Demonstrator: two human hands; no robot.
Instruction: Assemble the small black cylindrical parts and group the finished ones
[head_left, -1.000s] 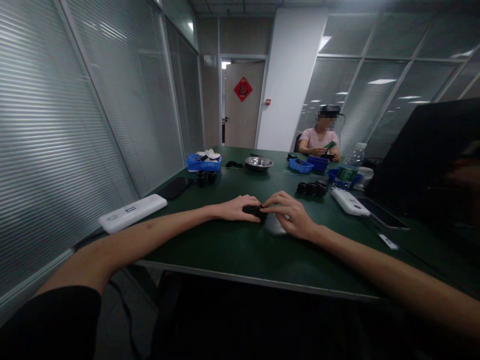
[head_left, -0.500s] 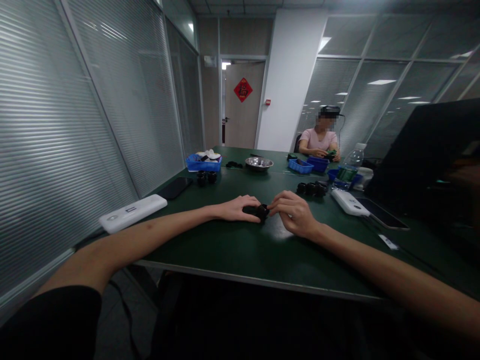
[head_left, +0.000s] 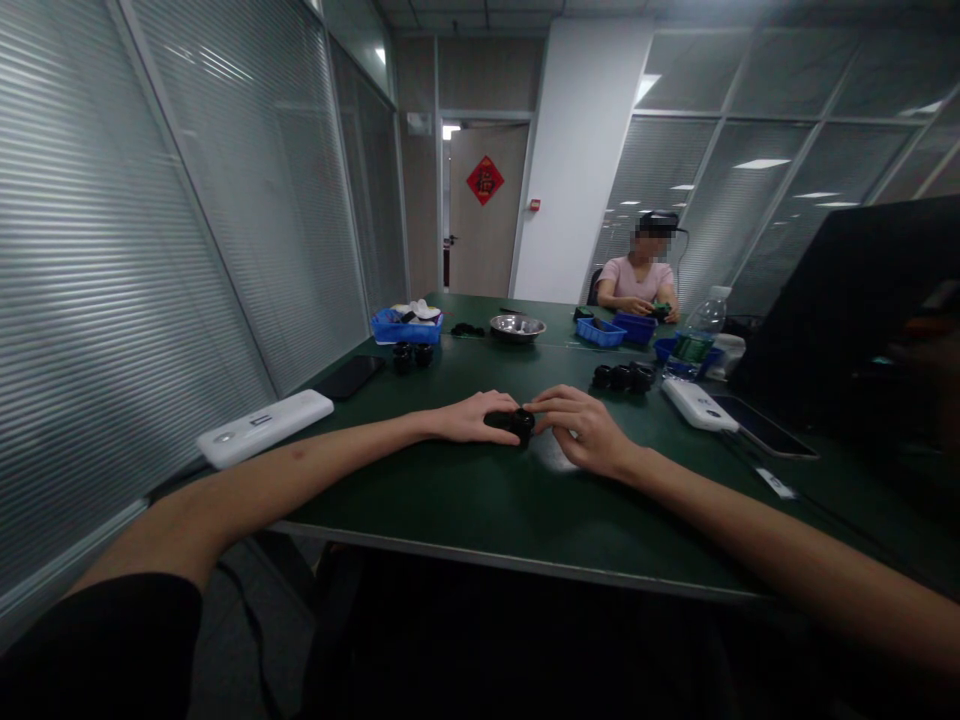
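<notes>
A small black rounded part (head_left: 523, 427) sits low over the green table (head_left: 450, 505) in front of me. My left hand (head_left: 480, 415) reaches in from the left, with its thumb and fingers closed around the part. From the right, my right hand (head_left: 581, 428) has bent fingers, and its fingertips meet the right side of the same part. What lies between those fingertips is too small and dark to make out. Two similar black parts (head_left: 412, 357) stand beyond my left hand. Several more black parts (head_left: 622, 377) lie in a row beyond my right hand.
A white power bank (head_left: 266, 428) and a black phone (head_left: 349, 377) lie left. Farther back are a blue basket (head_left: 381, 330), a metal bowl (head_left: 517, 328) and another blue basket (head_left: 600, 334). On the right stand a water bottle (head_left: 697, 335) and a dark screen (head_left: 832, 310). A person (head_left: 639, 280) sits across.
My right fingertips have moved slightly left and up against the black part. The part has turned a little and shows a rounder, shinier face. My left hand keeps its hold.
</notes>
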